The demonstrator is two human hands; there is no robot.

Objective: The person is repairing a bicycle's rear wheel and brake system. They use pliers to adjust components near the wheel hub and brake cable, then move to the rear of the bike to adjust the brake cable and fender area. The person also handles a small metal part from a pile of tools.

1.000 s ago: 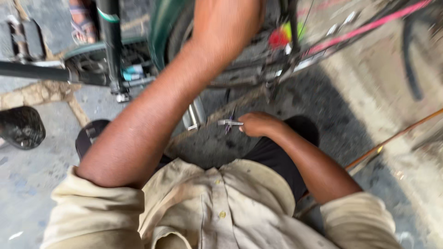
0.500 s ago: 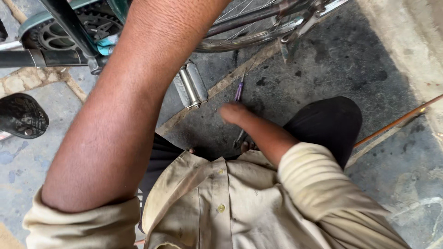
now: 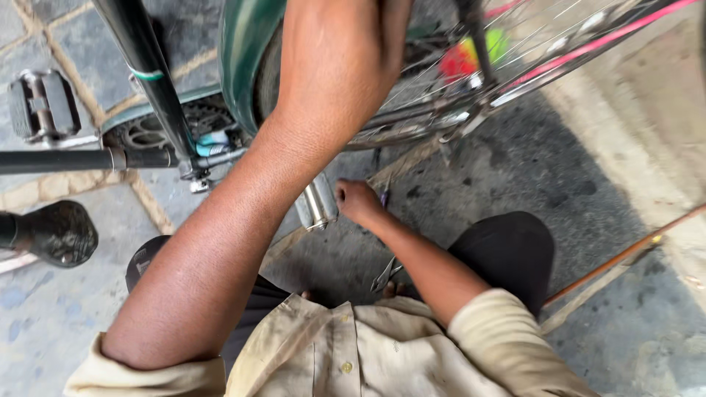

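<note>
My left hand (image 3: pixel 342 51) reaches up and lies on the rear wheel (image 3: pixel 441 110) of a bicycle, beside its green mudguard (image 3: pixel 243 51). Its fingers run past the top edge, so its grip is hidden. My right hand (image 3: pixel 358 202) is low in front of my knee, closed around a small thin tool (image 3: pixel 384 195) whose dark tip points up toward the wheel rim. Just left of that hand hangs a shiny metal pedal (image 3: pixel 318 204). A pair of pliers (image 3: pixel 385 274) lies on the ground under my right forearm.
The black bicycle frame tube (image 3: pixel 143 81), the chain wheel (image 3: pixel 158 132) and another pedal (image 3: pixel 43 106) are at the left. A black saddle-like part (image 3: pixel 55 231) sticks in from the left edge. A thin orange rod (image 3: pixel 625 254) slants across the concrete at the right.
My right hand has come up from near my knee to beside the metal pedal, closed on the thin tool. My left arm stays up on the wheel; the view has shifted.
</note>
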